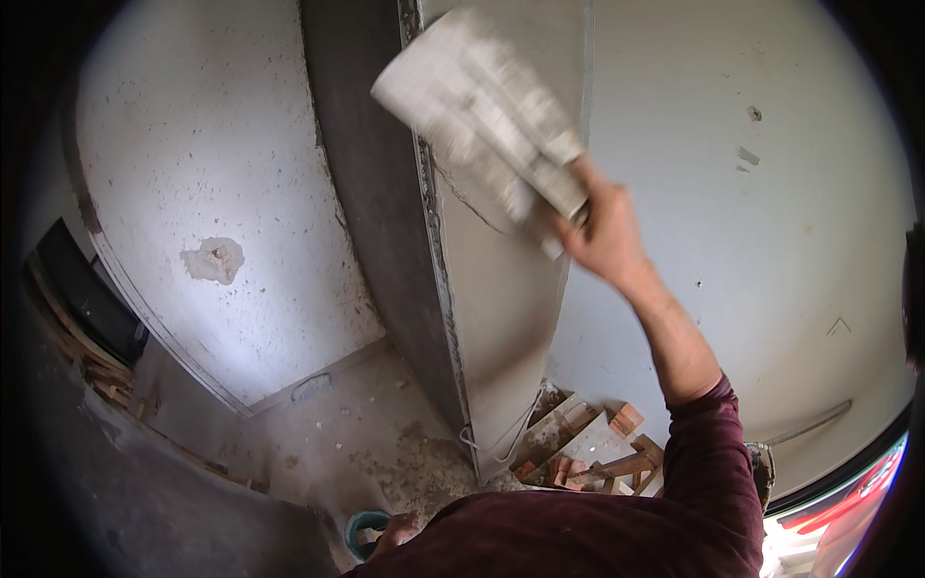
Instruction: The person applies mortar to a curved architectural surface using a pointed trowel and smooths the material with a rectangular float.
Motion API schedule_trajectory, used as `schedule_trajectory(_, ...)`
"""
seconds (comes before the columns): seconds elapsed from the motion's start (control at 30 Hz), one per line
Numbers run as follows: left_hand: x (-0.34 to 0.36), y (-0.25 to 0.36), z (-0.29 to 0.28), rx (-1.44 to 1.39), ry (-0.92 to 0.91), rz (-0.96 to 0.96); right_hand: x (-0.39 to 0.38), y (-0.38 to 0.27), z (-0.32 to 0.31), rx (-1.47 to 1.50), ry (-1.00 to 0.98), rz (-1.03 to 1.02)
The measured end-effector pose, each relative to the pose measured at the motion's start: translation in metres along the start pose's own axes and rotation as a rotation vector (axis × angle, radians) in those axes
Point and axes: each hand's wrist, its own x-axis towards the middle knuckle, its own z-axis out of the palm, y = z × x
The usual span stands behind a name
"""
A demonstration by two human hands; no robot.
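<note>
My right hand (607, 226) is raised in front of me, its fingers closed around the handle end of a plastering float (472, 96). The float is broad, pale and crusted with plaster; it is smeared by motion. Its far end tilts up and left, across the edge of a wall (506, 289). Whether it touches the wall cannot be made out. Low in the view, my left hand (397, 530) shows only in part beside the rim of a teal bucket (355, 530). My body hides most of that hand, and its grip is unclear.
A dark, rough-edged strip (376, 173) runs beside the wall corner. Bricks (626, 420) and wood scraps (617, 469) lie at the wall's foot, near a bent wire (506, 455). To the left is a white panel (212, 144) with a bare patch. Wet spatters mark the floor (328, 424).
</note>
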Motion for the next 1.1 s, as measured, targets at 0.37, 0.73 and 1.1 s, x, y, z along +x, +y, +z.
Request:
schedule_trajectory(0.37, 0.003, 0.033, -0.021, 0.166, 0.019, -0.092, 0.038, 0.006, -0.072, -0.142, -0.097, -0.315)
schedule_trajectory(0.73, -0.008, 0.117, 0.002, 0.178, 0.192, 0.048, 0.142, -0.015, -0.059, -0.195, 0.075, -0.445)
schedule_trajectory(1.1, -0.047, 0.056, -0.024, 0.214, 0.001, -0.132, 0.015, 0.025, -0.009, -0.139, -0.290, -0.507)
